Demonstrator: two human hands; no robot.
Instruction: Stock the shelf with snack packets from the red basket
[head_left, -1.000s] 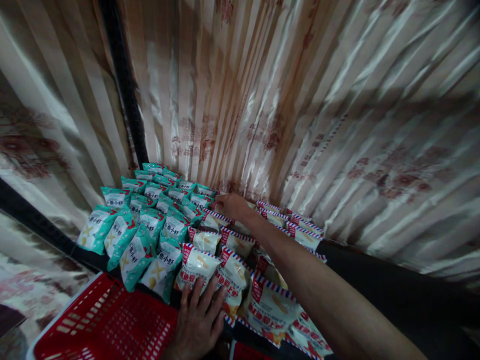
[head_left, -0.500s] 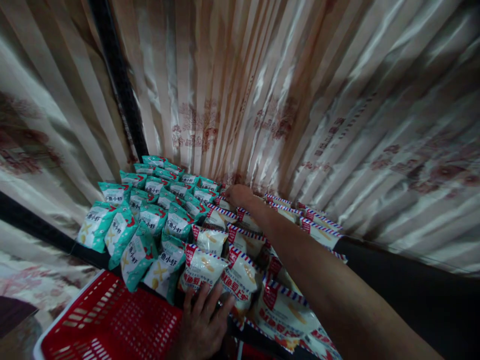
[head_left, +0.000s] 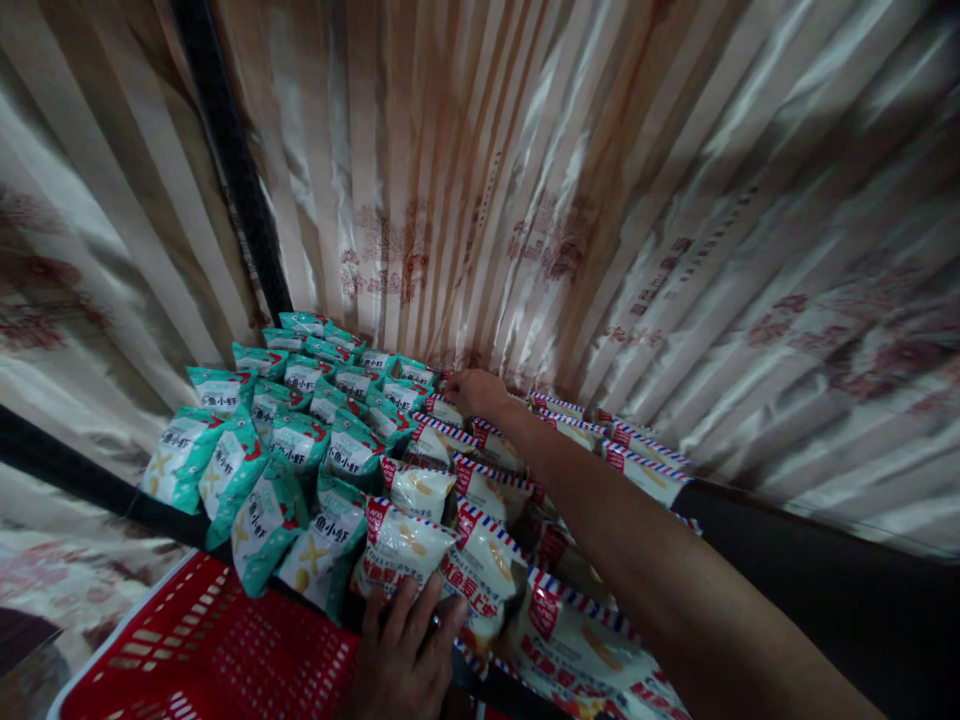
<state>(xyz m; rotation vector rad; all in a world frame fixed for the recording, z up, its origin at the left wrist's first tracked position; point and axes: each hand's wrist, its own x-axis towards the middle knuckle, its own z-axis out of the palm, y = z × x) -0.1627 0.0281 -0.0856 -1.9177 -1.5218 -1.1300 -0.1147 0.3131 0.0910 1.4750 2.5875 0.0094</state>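
My left hand (head_left: 409, 645) lies at the front of the shelf, fingers spread, its fingertips against a red and white snack bag (head_left: 405, 545). At the back of the same rows my right hand (head_left: 474, 392) has its fingers closed at the top of another red and white snack bag (head_left: 445, 410). The fingertips are partly hidden. My right forearm crosses over several of these striped-edge bags. To the left stand rows of teal and white snack bags (head_left: 300, 440), mostly upright, with the front ones leaning.
A red shopping basket (head_left: 225, 645) with a pale rim sits below the shelf's front edge at the left. Patterned, pleated sheeting (head_left: 465, 180) hangs behind the bags. A dark upright post (head_left: 232, 160) rises at the back left, and black shelf surface (head_left: 787, 570) shows at the right.
The view has shifted slightly, so the front bags and basket sit a little lower and further left. Both hands stay at nearly the same bags.
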